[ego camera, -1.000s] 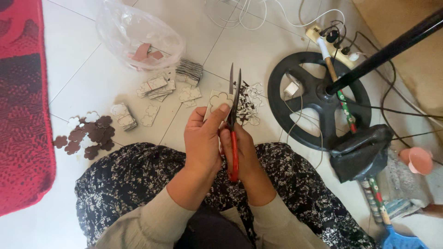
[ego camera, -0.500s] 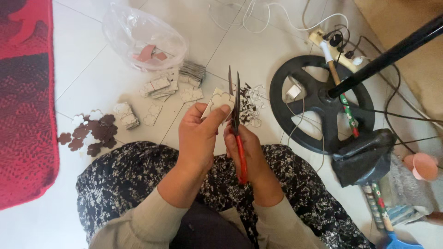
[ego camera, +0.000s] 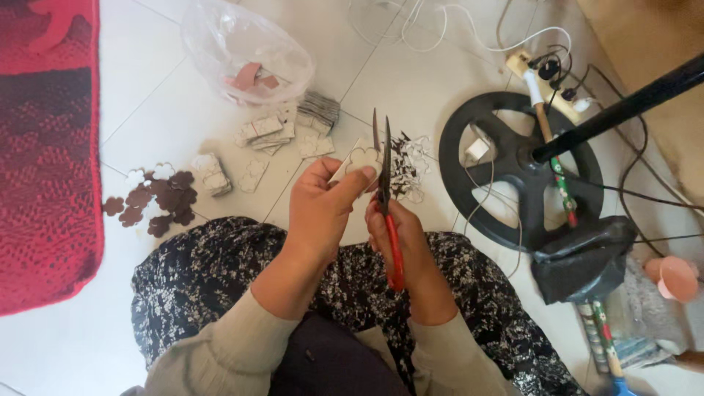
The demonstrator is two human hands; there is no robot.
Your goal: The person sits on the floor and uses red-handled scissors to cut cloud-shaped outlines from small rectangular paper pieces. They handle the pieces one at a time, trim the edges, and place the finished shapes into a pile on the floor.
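On the tiled floor [ego camera: 169, 103] a person sat with a dark flowered skirt [ego camera: 220, 279] spread over the lap, both hands raised above it. Left hand [ego camera: 319, 213] had its grip closed on a small pale flower-shaped cutout [ego camera: 358, 160], pinched between thumb and fingertips and held up just left of the blades. Right hand [ego camera: 400, 238] was wrapped around the red handles of a pair of scissors [ego camera: 385, 183], the grip closed on them; the dark blades pointed away from the body, only slightly parted, their inner edge touching the cutout.

Beyond the hands, on the floor, lay a scatter of pale trimmings [ego camera: 411, 165]. Farther left were small stacks of cut card pieces [ego camera: 264, 133] and a grey bundle [ego camera: 319, 110] just beside them. A clear plastic bag [ego camera: 246, 51] with reddish pieces inside stood at the far side. Near left, beside the skirt, was a cluster of dark brown flower shapes [ego camera: 158, 205], with a few white ones among them. A red rug [ego camera: 44, 147] ran along the left edge.

To the right stood a round black fan base [ego camera: 513, 172] with a black pole [ego camera: 623, 106] slanting up from it. White and black cables [ego camera: 455, 29] trailed across the far floor towards a power strip [ego camera: 546, 81]. A pink cup [ego camera: 675, 277] sat at the right edge.
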